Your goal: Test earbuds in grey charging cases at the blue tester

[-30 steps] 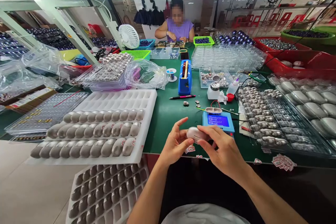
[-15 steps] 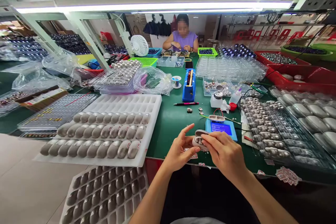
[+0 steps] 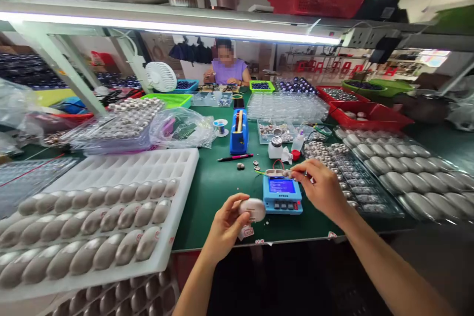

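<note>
My left hand (image 3: 225, 229) grips a rounded beige earbud case (image 3: 253, 210), its lid closed, just above the front of the green table. My right hand (image 3: 321, 188) is pinched on a small beige earbud (image 3: 287, 174) at the right end of a narrow beige holder (image 3: 272, 173). Whether the earbud sits in the holder or only touches it, I cannot tell. Coloured wires run from that holder, which lies at the back edge of a blue tester (image 3: 283, 203) with a lit screen and buttons. Paper stickers (image 3: 247, 231) lie below the case.
At left stands a white tray (image 3: 187, 177) with rows of beige cases. Right of the tester are clear trays of earbuds (image 3: 326, 153) and of cases (image 3: 414, 177). A blue tape dispenser (image 3: 239, 133), pen (image 3: 234, 157) and bottle (image 3: 275, 149) stand behind. A person (image 3: 228, 66) sits opposite.
Both hands were on the open case; now its lid is closed and only my left hand holds it. My right hand has moved away to the tester's holder with an earbud. The view has shifted right.
</note>
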`<state>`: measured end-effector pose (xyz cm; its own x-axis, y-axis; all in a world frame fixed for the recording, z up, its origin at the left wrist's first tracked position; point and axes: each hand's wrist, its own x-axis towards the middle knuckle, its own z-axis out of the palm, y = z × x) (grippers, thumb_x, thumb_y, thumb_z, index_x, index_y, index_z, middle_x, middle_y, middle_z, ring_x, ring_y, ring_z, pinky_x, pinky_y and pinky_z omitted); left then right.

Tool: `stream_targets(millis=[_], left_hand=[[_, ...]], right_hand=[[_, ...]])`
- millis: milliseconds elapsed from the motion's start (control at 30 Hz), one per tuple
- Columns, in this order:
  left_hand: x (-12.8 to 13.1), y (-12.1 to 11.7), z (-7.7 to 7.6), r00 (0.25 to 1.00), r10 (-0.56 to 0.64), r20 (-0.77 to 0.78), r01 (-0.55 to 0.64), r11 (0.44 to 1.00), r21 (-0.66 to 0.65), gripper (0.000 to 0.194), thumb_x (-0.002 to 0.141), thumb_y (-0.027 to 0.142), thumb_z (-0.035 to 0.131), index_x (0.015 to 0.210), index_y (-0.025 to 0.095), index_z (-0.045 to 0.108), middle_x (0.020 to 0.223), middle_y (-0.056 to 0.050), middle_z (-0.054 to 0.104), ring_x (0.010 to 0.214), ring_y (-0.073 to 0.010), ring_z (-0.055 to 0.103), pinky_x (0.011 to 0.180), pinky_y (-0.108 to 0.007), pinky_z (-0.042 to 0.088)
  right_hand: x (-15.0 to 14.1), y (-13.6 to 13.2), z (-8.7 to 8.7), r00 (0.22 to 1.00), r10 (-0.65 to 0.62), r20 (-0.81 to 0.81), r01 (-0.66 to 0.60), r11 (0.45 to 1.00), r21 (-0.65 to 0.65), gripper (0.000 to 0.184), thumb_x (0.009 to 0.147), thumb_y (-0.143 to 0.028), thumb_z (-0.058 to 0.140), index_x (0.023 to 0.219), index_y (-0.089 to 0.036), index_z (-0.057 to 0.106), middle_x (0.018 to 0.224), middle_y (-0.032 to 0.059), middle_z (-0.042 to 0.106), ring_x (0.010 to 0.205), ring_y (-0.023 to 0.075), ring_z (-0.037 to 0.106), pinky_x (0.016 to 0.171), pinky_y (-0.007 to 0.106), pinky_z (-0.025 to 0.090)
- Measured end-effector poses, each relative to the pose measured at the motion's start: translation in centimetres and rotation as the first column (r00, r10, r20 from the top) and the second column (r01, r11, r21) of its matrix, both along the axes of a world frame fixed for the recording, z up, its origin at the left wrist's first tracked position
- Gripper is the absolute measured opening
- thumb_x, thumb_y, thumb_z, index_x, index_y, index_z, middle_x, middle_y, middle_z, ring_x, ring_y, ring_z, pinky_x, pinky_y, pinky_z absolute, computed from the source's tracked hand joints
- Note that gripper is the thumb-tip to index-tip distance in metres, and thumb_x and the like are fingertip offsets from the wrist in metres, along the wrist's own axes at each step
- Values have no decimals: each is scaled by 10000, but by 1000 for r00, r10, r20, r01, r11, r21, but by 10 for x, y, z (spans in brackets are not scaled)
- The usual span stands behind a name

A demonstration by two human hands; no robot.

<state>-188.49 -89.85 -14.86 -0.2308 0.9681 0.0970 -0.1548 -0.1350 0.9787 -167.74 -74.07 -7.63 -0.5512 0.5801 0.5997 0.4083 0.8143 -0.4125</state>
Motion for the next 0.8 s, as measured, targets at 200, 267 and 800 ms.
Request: stream_targets(millis=[200, 267, 800], left_hand=[[4, -1, 2, 979, 204, 29, -203, 979, -19, 395, 796, 412, 736, 1109, 213, 600, 900, -29, 673, 788, -163, 619, 698, -234, 533], [5, 0, 2, 966, 255, 30, -254, 967, -20, 447, 782, 443, 738, 1140, 215, 599, 897, -28, 670, 773, -162, 613, 685, -236, 542], [8, 6, 5, 933, 345, -98, -357, 923, -145, 513, 741, 510, 750, 1154, 233, 626, 900, -20, 693, 790, -189, 641, 718, -254, 557]], right_hand=[[78, 95, 15, 955, -235, 182, 230, 972, 47, 189, 928, -328, 558, 882, -200, 689, 897, 55, 665, 789, 207, 602, 737, 326, 449], [105, 125, 13, 933, -288, 217, 283, 958, 54, 187, 910, -306, 571, 842, -186, 697, 880, 70, 668, 772, 208, 592, 731, 327, 439], [160, 201, -33, 902, -208, 377, 265, 959, -103, 83, 842, -221, 654, 824, -191, 729, 885, 37, 713, 757, 170, 618, 705, 277, 458]])
